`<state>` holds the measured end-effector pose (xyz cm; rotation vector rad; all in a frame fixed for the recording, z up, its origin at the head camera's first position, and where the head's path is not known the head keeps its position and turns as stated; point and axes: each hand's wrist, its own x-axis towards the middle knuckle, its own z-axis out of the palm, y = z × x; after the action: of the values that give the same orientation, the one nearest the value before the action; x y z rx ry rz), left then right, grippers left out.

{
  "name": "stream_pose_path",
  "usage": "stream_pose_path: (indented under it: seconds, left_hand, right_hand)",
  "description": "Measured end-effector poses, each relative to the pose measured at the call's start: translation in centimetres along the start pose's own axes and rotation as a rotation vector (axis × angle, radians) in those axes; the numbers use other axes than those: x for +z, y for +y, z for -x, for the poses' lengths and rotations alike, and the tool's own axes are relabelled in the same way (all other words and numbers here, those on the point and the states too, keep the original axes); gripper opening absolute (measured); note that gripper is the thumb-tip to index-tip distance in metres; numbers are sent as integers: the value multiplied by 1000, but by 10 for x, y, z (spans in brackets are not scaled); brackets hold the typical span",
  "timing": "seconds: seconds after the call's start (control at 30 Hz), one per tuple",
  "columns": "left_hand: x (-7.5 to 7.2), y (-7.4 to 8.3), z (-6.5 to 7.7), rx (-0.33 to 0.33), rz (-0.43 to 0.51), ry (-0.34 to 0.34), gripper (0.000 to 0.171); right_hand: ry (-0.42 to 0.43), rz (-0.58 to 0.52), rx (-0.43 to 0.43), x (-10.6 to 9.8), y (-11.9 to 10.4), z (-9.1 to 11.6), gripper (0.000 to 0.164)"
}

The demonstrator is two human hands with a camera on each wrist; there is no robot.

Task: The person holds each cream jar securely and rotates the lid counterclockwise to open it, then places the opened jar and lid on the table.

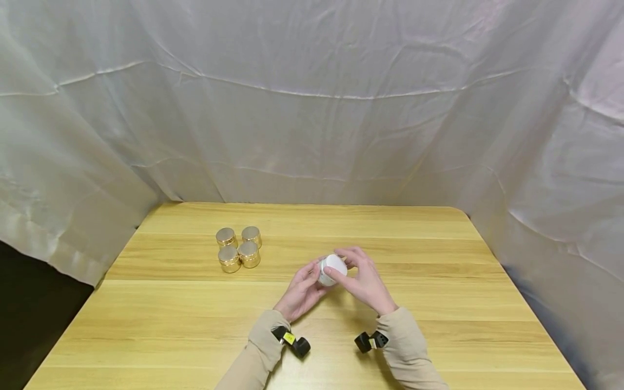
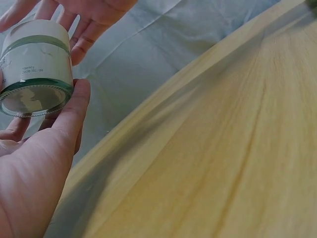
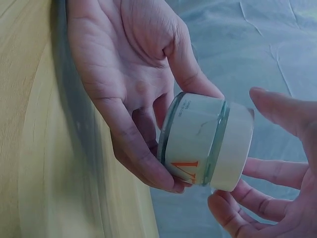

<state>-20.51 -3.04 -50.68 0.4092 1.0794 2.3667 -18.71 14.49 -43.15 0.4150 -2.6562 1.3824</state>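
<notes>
A small cosmetic cream jar (image 1: 333, 270) is held above the table, tilted with its white lid (image 3: 235, 147) toward the right hand. Its pale body (image 3: 193, 136) has greenish clear edges, an orange letter and small print. The left hand (image 1: 300, 295) grips that body between thumb and fingers; the jar's round base (image 2: 35, 100) shows in the left wrist view. Around the lid, the right hand (image 1: 366, 281) has its fingers spread. In the right wrist view its thumb (image 3: 277, 106) stands slightly off the lid, while some fingertips are at the lid's far side, contact partly hidden.
Several gold-lidded jars (image 1: 239, 250) stand grouped on the wooden table (image 1: 419, 244), to the left and behind the hands. Grey cloth (image 1: 312, 135) hangs behind and along both sides of the table. Small black cameras (image 1: 302, 346) are strapped to both wrists over beige sleeves.
</notes>
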Motion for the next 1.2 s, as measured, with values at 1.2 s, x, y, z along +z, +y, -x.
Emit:
stream_pose_path:
  seconds: [1.2]
  left_hand:
    - [1, 0, 0, 1, -14, 14, 65]
  right_hand:
    - [-5, -11, -104, 1, 4, 0, 49]
